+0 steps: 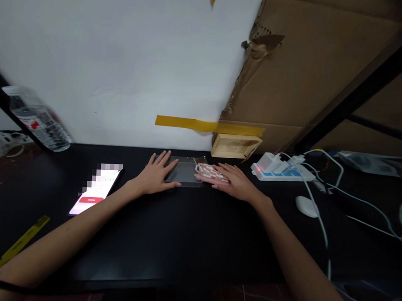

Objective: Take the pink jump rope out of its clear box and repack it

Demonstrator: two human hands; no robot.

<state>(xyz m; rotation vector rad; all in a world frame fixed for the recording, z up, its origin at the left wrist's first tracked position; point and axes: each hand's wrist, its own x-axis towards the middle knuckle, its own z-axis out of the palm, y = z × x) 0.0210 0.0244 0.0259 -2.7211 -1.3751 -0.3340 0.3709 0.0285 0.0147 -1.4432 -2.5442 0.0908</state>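
Note:
On the black table lies a flat, clear plastic box or sleeve (186,173). My left hand (157,173) rests over its left end, palm down with fingers spread, holding nothing. A small flat item with white and orange-red patches and a pink edge (211,172) lies over the right end of the clear plastic. My right hand (234,181) lies palm down on that item's right side, its fingers stretched out and apart. Its palm hides part of the item, and I cannot tell exactly what kind of thing it is.
A lit phone (96,188) lies left of my hands, and a water bottle (40,119) leans farther left. A shallow wooden box (236,146) stands against the back wall. On the right are a power strip (283,172) with plugs, a white mouse (307,206) and loose cables.

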